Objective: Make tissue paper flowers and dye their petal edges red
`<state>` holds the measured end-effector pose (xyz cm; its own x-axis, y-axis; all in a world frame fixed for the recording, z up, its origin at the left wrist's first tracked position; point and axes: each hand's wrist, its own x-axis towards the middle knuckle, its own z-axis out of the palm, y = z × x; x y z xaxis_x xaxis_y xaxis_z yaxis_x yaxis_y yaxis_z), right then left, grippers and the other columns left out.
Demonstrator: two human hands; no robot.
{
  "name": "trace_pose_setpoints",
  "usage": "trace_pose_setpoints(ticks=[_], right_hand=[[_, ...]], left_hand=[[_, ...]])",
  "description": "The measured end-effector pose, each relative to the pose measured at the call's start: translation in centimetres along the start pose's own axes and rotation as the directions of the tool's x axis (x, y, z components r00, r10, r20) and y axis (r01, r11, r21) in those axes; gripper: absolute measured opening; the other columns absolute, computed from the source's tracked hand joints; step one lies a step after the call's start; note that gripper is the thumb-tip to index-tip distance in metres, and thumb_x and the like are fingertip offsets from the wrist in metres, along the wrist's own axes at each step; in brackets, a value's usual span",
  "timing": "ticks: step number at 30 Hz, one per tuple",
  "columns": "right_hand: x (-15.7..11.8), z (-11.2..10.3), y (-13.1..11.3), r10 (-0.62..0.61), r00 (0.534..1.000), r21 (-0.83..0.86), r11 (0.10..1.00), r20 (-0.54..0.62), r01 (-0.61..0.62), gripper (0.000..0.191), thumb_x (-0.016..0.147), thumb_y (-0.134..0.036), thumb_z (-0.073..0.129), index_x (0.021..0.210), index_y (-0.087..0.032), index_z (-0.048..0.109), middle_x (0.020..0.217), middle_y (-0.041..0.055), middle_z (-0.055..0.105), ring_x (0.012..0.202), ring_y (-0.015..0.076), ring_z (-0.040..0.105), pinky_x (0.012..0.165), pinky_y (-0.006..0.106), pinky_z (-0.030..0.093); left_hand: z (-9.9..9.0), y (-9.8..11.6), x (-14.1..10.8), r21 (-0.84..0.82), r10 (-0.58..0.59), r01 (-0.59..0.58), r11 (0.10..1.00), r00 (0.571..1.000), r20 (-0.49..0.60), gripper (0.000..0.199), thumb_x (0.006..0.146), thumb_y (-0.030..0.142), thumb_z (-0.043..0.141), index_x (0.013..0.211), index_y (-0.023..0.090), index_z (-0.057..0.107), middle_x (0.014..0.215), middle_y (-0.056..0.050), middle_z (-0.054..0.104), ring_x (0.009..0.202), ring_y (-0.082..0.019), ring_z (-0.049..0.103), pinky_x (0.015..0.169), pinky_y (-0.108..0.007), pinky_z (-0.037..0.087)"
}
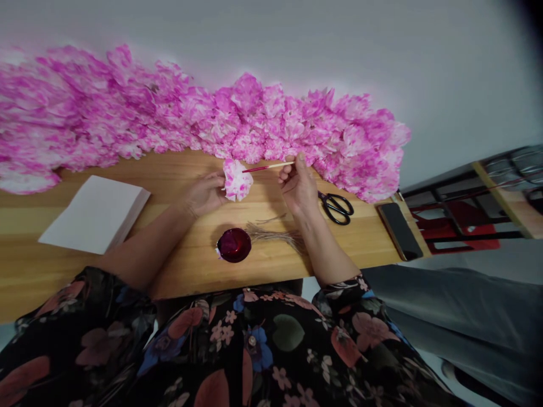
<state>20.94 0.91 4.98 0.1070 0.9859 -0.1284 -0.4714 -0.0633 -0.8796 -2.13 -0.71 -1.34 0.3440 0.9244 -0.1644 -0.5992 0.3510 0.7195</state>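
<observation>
My left hand is closed on a white paper flower with pink blotches, held above the wooden table. Between the fingers of my right hand is a thin stick, pale at the held end and dark red toward its tip. That tip meets the flower's right side. Below the flower stands a small bowl of dark red liquid. A bundle of thin wires or stems lies beside the bowl, partly behind my right forearm. Black-handled scissors rest right of my right hand, their blades hidden.
A long heap of pink and white paper flowers runs along the wall at the table's back. A stack of white paper lies at the left. A dark phone is near the right edge of the table. Shelving stands beyond.
</observation>
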Motion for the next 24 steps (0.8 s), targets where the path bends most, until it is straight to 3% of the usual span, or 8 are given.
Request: trace_pose_setpoints(ticks=[16,20,24], right_hand=[[0.3,-0.24,0.26,0.003,1.0,-0.023,1.0,-0.009,-0.003,0.039,0.096,-0.057,0.086,0.084,-0.024,0.07,0.063,-0.0088,0.059,0.058,0.0073,0.054,0.057,0.021,0.047],[0.28,-0.36,0.55,0.036,0.999,0.012,0.999,0.013,-0.036,0.039,0.092,-0.055,0.09,0.082,-0.023,0.071,0.063,-0.0093,0.061,0.057,0.0061,0.055,0.056,0.019,0.047],[0.32,-0.28,0.29,0.03,0.999,0.07,0.997,0.016,-0.031,0.037,0.091,-0.054,0.091,0.084,-0.023,0.073,0.061,-0.0101,0.06,0.056,0.0052,0.056,0.054,0.018,0.047]], left_hand=[[0.08,0.06,-0.11,0.032,-0.021,0.022,0.999,1.0,-0.016,0.012,0.073,0.006,0.075,0.08,0.015,0.072,0.077,-0.003,0.068,0.071,-0.016,0.061,0.077,-0.03,0.054],[-0.23,-0.05,-0.06,0.071,0.009,-0.007,0.997,1.0,-0.027,0.013,0.073,0.006,0.075,0.084,0.013,0.073,0.08,-0.004,0.068,0.074,-0.016,0.06,0.077,-0.03,0.052],[-0.67,-0.25,0.09,0.09,0.027,-0.025,0.996,0.999,-0.023,0.015,0.072,0.008,0.078,0.076,0.017,0.067,0.076,-0.003,0.063,0.072,-0.018,0.058,0.078,-0.033,0.049]])
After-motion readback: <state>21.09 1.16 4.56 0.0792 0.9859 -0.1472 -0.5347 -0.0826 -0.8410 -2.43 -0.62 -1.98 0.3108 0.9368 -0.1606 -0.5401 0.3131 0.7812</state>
